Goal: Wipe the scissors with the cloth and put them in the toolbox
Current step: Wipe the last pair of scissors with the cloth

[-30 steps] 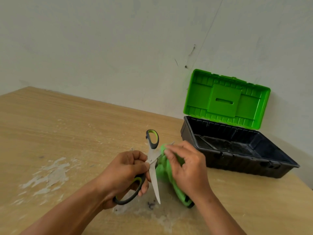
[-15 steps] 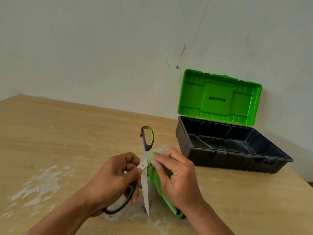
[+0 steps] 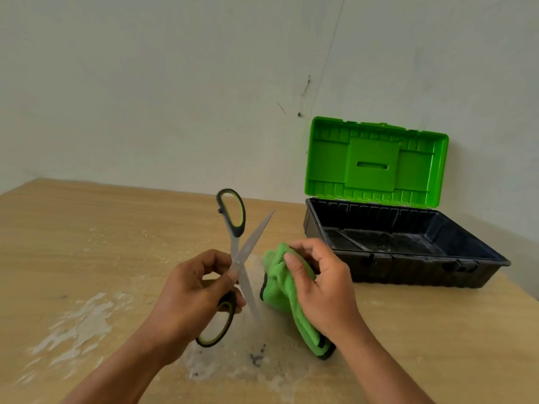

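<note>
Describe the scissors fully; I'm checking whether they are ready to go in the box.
The scissors are spread wide open in an X, with plain grey metal blades and black handle loops lined in yellow-green. The left hand holds them above the table, gripping near the pivot and the lower loop. One blade points up and right, the other down toward the table; the second loop stands free on top. The green cloth, in the right hand, sits just beside them, not touching.

Open toolbox unobstructed above; lid upright behind.
</note>
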A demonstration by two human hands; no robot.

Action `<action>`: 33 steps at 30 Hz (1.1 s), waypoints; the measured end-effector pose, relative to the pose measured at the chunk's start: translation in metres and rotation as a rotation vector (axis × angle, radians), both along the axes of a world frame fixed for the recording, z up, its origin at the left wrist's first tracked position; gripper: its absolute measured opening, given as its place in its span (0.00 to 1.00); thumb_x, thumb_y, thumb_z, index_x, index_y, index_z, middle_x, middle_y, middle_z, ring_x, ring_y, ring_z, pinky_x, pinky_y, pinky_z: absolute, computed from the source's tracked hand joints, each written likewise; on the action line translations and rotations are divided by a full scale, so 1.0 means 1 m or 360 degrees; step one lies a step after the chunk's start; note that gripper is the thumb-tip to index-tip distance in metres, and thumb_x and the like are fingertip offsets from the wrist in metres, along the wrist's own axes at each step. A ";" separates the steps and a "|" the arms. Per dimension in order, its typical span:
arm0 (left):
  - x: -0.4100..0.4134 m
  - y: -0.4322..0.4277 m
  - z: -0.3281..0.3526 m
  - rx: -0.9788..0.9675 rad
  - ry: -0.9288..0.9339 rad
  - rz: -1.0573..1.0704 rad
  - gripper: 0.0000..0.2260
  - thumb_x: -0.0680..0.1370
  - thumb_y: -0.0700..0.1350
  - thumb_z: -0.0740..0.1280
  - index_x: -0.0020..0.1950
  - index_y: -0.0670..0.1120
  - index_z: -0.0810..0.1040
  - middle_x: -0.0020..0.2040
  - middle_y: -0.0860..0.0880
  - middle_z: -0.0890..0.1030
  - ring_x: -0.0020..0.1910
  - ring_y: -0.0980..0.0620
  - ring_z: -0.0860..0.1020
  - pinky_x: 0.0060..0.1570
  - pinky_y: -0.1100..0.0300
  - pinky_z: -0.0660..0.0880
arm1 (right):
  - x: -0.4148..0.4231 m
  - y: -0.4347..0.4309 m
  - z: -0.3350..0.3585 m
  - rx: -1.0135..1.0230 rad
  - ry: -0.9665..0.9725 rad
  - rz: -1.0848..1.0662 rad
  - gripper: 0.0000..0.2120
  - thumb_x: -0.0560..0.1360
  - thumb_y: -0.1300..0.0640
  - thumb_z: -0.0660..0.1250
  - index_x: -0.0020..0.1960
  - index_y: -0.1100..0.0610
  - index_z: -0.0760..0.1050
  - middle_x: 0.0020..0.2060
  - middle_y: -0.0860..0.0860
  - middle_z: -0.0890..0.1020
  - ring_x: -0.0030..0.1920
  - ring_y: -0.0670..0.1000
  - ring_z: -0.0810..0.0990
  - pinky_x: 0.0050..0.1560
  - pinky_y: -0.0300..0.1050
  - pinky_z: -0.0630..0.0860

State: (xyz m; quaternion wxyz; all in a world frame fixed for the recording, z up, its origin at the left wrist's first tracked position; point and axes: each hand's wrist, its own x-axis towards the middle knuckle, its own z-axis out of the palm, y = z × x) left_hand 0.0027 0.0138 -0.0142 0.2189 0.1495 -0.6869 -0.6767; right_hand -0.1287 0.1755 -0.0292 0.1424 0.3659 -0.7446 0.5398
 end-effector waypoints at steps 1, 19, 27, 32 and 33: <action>0.000 -0.001 -0.001 0.0029 -0.0008 0.0030 0.03 0.79 0.36 0.67 0.48 0.39 0.80 0.37 0.37 0.80 0.33 0.43 0.82 0.37 0.53 0.81 | 0.005 -0.002 0.000 0.0034 -0.0006 0.0098 0.09 0.79 0.51 0.70 0.55 0.54 0.81 0.46 0.41 0.84 0.49 0.39 0.83 0.47 0.34 0.80; 0.002 0.005 -0.009 -0.0700 -0.0052 -0.0287 0.15 0.77 0.35 0.66 0.51 0.53 0.85 0.43 0.42 0.77 0.43 0.47 0.80 0.46 0.57 0.81 | 0.027 -0.012 -0.005 0.0282 0.0697 0.0140 0.08 0.77 0.62 0.73 0.56 0.59 0.85 0.43 0.51 0.79 0.42 0.47 0.79 0.41 0.41 0.78; 0.001 0.008 -0.008 -0.0714 0.0009 -0.0253 0.14 0.74 0.33 0.69 0.46 0.52 0.86 0.40 0.44 0.75 0.38 0.53 0.78 0.37 0.59 0.81 | 0.030 -0.011 0.000 0.0361 0.0779 0.0214 0.07 0.79 0.60 0.71 0.55 0.60 0.84 0.43 0.52 0.78 0.41 0.48 0.78 0.39 0.43 0.78; 0.001 0.003 -0.013 -0.0581 -0.0026 -0.0259 0.16 0.69 0.33 0.71 0.49 0.52 0.86 0.42 0.44 0.78 0.44 0.45 0.81 0.40 0.50 0.83 | 0.028 -0.011 -0.001 0.0405 0.0661 0.0482 0.08 0.80 0.57 0.70 0.57 0.57 0.85 0.43 0.50 0.77 0.41 0.47 0.77 0.38 0.43 0.76; 0.000 0.003 -0.015 -0.0553 -0.0029 -0.0268 0.17 0.68 0.33 0.72 0.50 0.52 0.86 0.43 0.44 0.79 0.45 0.44 0.82 0.42 0.48 0.83 | 0.026 -0.010 0.000 0.0405 0.0626 0.0506 0.08 0.80 0.57 0.70 0.57 0.56 0.85 0.43 0.49 0.77 0.41 0.46 0.78 0.39 0.43 0.76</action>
